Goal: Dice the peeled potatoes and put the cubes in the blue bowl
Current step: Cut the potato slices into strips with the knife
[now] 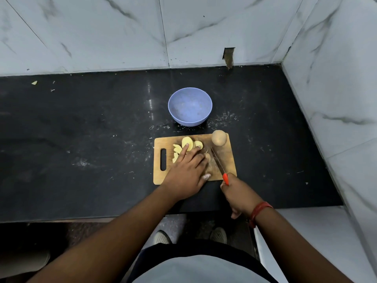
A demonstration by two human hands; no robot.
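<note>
I stand at a black bench [81, 129] set into a corner of grey-veined marble walls, and one wooden cutting board [224, 160] lies on it just in front of me, its handle slot at the left end. My left hand [186, 170] rests flat on the board with the fingers stretched out over a spread of potato slices [188, 142]; the forefinger touches one of the far slices. I can count about five pale yellow slices showing around and beyond my fingers, though my palm may hide more, so I cannot give a sure number. One whole potato [219, 137] sits at the far right corner of the board, apart from the slices.

My right hand [237, 194] grips one knife [219, 163] by its orange handle at the near right corner of the board. The blade points away from me, lying across the board between my left hand and the whole potato, its tip near the potato.

One blue bowl [189, 107] stands on the bench just beyond the board's far edge, upright, and I see no potato in it. A red band [259, 213] circles my right wrist. White specks dot the bench around the board and bowl, and one small pale scrap [34, 82] lies far off to the left by the wall.
</note>
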